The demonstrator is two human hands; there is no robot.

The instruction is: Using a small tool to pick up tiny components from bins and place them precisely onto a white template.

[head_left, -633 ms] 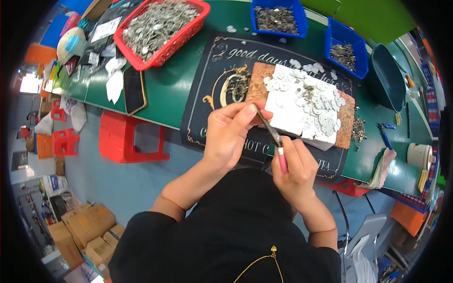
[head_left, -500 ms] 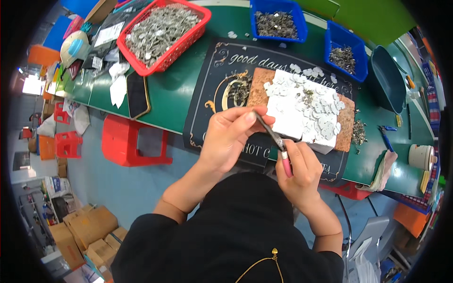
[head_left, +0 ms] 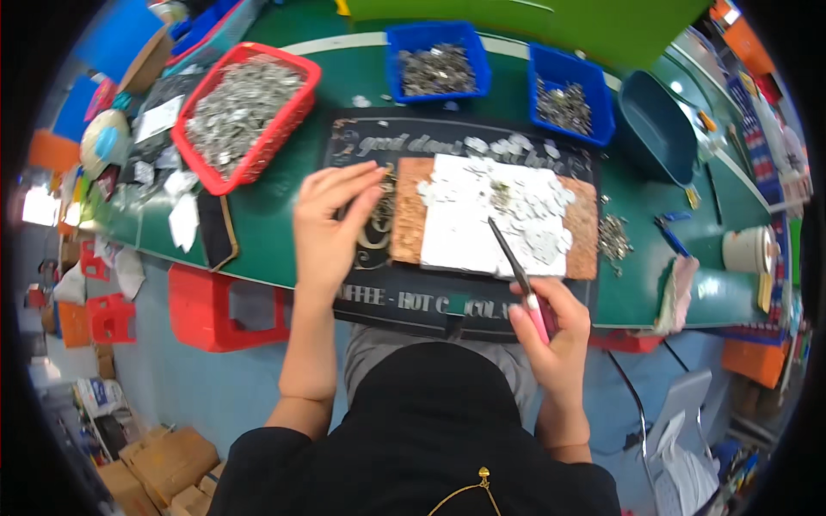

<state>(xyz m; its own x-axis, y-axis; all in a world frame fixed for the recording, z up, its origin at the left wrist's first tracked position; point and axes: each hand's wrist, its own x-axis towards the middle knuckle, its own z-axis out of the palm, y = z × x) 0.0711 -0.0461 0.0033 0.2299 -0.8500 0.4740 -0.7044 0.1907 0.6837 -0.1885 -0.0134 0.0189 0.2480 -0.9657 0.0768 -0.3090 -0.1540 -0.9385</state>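
Green tabletop [head_left: 267, 249] bears a flat black mat [head_left: 379, 277] with pale printed lettering [head_left: 413, 302], partly blurred; print on the white label [head_left: 159, 118] at left is illegible. Left hand [head_left: 331, 211]: fingers extended, thumb apart, near the brown rectangular slab [head_left: 409, 230]. Right hand [head_left: 555, 335]: fingers closed around a slim dark tool [head_left: 519, 271] with pink handle, tip over the white rectangular block [head_left: 447, 234], contact unclear; small flat white pieces [head_left: 546, 236] lie on the block

Your green counter [head_left: 275, 228] runs along a bright green panel [head_left: 551, 21], with red stools [head_left: 194, 310] and a gray chair [head_left: 686, 396] on the blue-gray floor [head_left: 215, 387], cardboard boxes [head_left: 176, 464] to your left and bright light [head_left: 40, 206] beyond.
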